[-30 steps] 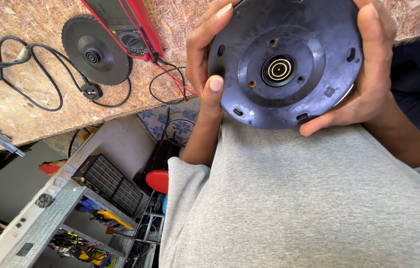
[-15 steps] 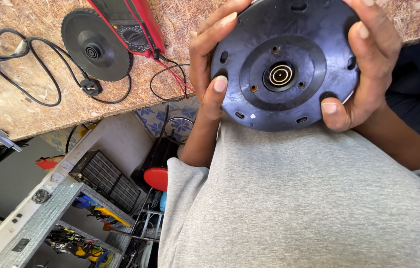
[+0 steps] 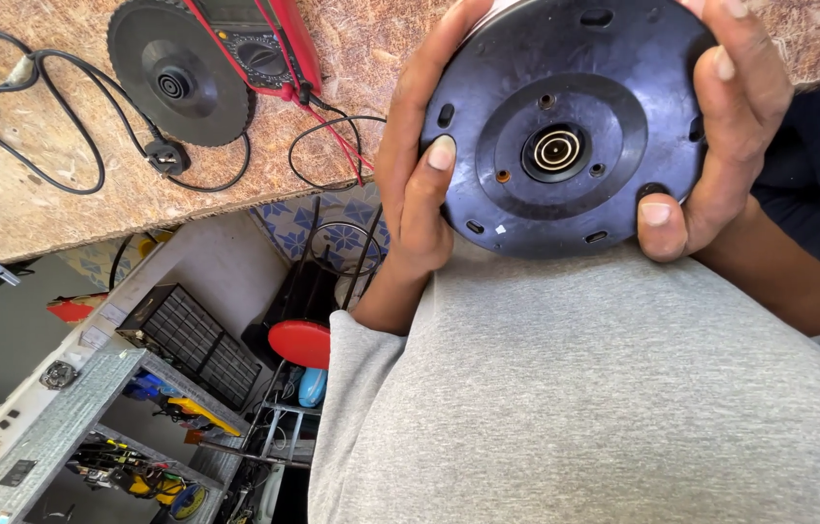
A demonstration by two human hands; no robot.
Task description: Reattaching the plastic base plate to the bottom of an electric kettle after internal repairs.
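I hold a round black kettle underside [image 3: 565,136] up against my grey shirt, its base facing me with a ringed metal connector at the centre. My left hand [image 3: 415,165] wraps its left rim, thumb pressed on the base. On the right rim sits my right hand [image 3: 720,116], its thumb at the lower right edge. Both hands grip the kettle above the edge of a chipboard table [image 3: 41,194].
On the table lie a black round power base [image 3: 180,73] with its black cord and plug [image 3: 165,155], and a red multimeter [image 3: 259,39] with red and black leads. Below the table edge are a red stool [image 3: 300,342], a metal shelf with tools [image 3: 90,427] and a black drawer box [image 3: 187,340].
The kettle has turned slightly in my hands and my right thumb has slid down along its lower right rim. My view shifted a little to the left.
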